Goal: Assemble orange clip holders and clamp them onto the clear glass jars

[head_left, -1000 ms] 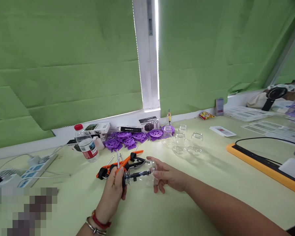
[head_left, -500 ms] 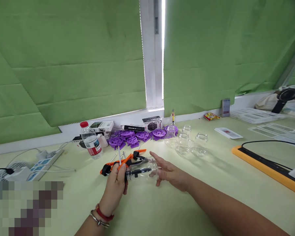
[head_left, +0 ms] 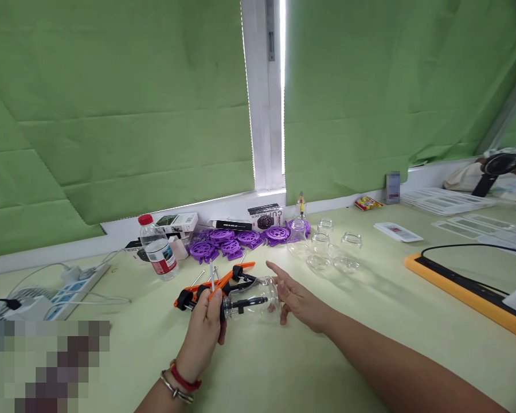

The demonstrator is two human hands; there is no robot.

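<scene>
Left fingers [head_left: 215, 304] grip one black part [head_left: 222, 310], right fingers [head_left: 280, 273] spread at one jar [head_left: 263, 288], four jars [head_left: 320, 251] beyond.

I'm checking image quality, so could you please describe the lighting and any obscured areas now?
Head view: bright glare in the window gap, and soft shadows beside the standing jars; head view, lower left: coarse pixel blocks hide detail.

Creased green sheeting [head_left: 155, 115] spans the wall on both sides of a white window frame [head_left: 264, 103], where a narrow strip of bright light [head_left: 282, 74] shows. Beneath runs a white ledge [head_left: 122, 225], bordering a pale yellow-green surface [head_left: 292, 367].
</scene>
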